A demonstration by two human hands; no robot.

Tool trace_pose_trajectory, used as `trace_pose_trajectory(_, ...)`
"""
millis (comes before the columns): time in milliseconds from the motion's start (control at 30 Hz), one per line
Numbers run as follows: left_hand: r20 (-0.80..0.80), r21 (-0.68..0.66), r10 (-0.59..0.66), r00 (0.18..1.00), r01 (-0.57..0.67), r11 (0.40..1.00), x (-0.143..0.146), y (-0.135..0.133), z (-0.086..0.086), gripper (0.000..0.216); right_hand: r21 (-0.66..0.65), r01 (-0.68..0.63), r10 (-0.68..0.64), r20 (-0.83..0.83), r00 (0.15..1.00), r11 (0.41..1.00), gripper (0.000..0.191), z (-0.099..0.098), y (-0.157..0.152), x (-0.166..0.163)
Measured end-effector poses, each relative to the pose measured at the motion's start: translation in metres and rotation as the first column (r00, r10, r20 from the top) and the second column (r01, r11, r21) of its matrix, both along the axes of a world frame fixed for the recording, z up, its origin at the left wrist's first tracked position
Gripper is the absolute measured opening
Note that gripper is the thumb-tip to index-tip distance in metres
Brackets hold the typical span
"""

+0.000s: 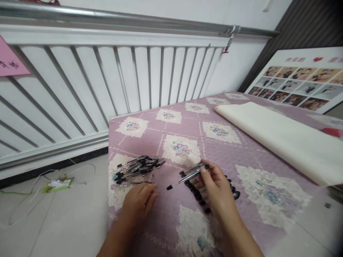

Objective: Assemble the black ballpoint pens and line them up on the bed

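My right hand [218, 184] is closed around a clear-barrelled pen [184, 179] with black ends, holding it slanted with its black tip toward the left. Below that hand, several similar pens [197, 191] lie side by side in a row, partly hidden by my fingers and palm. My left hand [139, 200] is low over the cloth, fingers loosely bent and apart, with no pen visible in it. Just beyond its fingertips lies a loose pile of black-and-clear pens [139, 167], pointing in mixed directions.
A purple floral cloth [184, 121] covers the surface. A cream folded sheet [273, 139] lies at the right, before a photo board [297, 82]. Behind stands a white radiator [139, 75] under a metal pipe [134, 19]. A power strip [59, 184] with cables is on the floor.
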State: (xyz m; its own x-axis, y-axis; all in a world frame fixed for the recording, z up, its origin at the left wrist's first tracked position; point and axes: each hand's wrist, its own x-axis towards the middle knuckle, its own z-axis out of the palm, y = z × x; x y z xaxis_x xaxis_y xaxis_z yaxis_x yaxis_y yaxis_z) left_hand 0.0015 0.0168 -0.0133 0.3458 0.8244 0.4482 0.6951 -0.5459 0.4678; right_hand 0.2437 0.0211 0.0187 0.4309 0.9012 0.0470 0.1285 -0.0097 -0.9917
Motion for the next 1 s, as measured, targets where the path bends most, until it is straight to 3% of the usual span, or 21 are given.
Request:
trace_pose_trajectory(67, -0.009, 0.0, -0.008, 1.0, 0.008, 1.0, 0.002, -0.002, 0.0, 0.026, -0.016, 0.09, -0.089, 0.059, 0.994, 0.996, 0.044, 0.003, -0.001, 0.019)
trace_pose_trajectory(200, -0.03, 0.009, -0.012, 0.999, 0.012, 1.0, 0.003, -0.002, 0.0, 0.026, -0.026, 0.155, -0.142, 0.273, 0.952, 0.988, 0.043, 0.002, -0.003, 0.053)
trace_pose_trajectory(367, -0.046, -0.011, -0.011, 0.999, 0.011, 1.0, 0.004, -0.002, -0.002, 0.025, -0.08, 0.197, -0.16, 0.337, 0.928, 0.977, 0.046, -0.006, -0.003, 0.076)
trace_pose_trajectory(800, -0.065, -0.012, -0.027, 0.998, 0.027, 1.0, 0.004, 0.001, -0.005, 0.024, -0.127, 0.219, -0.12, 0.532, 0.838, 0.967, 0.05, -0.012, 0.0, 0.079)
trace_pose_trajectory(1000, 0.001, 0.018, 0.095, 0.996, -0.095, 0.995, -0.005, 0.007, -0.007, 0.024, -0.033, 0.263, -0.209, 0.513, 0.833, 0.964, 0.043, -0.002, -0.001, 0.066)
